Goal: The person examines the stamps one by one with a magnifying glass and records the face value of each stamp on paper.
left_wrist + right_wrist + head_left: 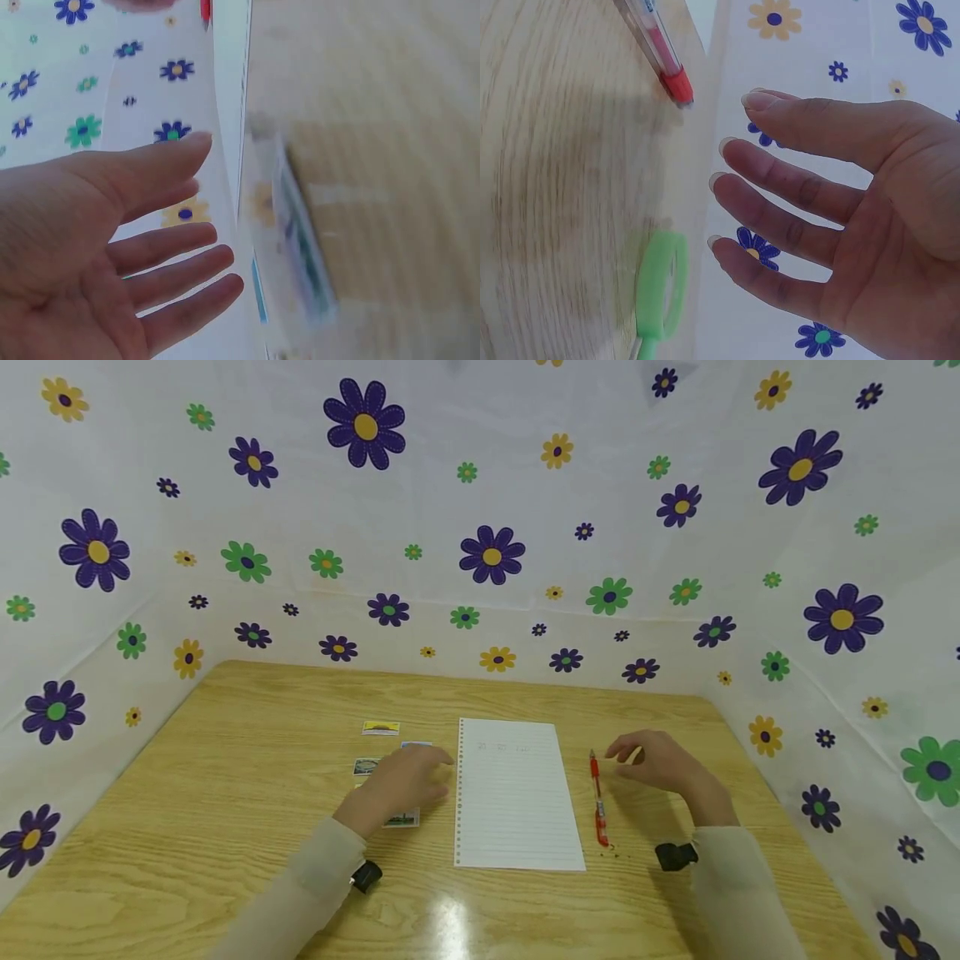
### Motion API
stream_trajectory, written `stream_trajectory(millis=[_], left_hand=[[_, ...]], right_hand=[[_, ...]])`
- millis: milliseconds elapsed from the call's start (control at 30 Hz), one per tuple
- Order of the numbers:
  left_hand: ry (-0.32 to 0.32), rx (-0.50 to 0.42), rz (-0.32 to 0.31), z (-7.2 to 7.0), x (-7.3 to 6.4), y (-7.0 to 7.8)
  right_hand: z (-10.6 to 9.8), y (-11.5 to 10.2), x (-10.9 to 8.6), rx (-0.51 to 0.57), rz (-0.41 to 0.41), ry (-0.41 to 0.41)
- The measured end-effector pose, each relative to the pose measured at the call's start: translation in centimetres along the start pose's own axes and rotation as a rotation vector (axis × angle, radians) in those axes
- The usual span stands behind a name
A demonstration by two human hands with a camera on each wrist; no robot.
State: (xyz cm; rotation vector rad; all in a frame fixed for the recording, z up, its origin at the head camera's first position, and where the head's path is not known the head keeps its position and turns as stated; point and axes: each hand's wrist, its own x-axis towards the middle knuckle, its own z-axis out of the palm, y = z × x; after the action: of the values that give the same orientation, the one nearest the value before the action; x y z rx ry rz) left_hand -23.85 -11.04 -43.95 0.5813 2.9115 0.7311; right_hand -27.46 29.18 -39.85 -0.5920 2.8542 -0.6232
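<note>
My left hand [401,785] is over several small picture cards that look like stamps, partly hiding them. One stamp-like card [381,727] lies beyond the fingers, another [366,767] at the hand's left. In the left wrist view a blurred card [304,240] shows past the spread fingers, which hold nothing. A lined sheet of paper [517,802] with faint writing at its top lies between the hands. Beside the sheet is a red pen [597,793]. My right hand [656,764] hovers to the pen's right, fingers loosely bent with nothing in them.
In the right wrist view a green-rimmed magnifying glass [652,289] lies on the table; the head view does not show it. Small dark bits [615,852] lie near the pen's lower end. A flowered cloth [480,510] walls the wooden table [225,777] at back and sides.
</note>
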Motion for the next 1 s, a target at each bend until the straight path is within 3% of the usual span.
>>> stream_trajectory(millis=[333, 1000], left_hand=[[0.096, 0.027, -0.052, -2.5, 1.1, -3.5], [0.018, -0.006, -0.118, -3.3, 3.0, -6.0]], right_hand=[[-1.1, 1.1, -1.7, 0.042, 0.055, 0.027], [-1.0, 2.5, -2.7, 0.05, 0.091, 0.058]])
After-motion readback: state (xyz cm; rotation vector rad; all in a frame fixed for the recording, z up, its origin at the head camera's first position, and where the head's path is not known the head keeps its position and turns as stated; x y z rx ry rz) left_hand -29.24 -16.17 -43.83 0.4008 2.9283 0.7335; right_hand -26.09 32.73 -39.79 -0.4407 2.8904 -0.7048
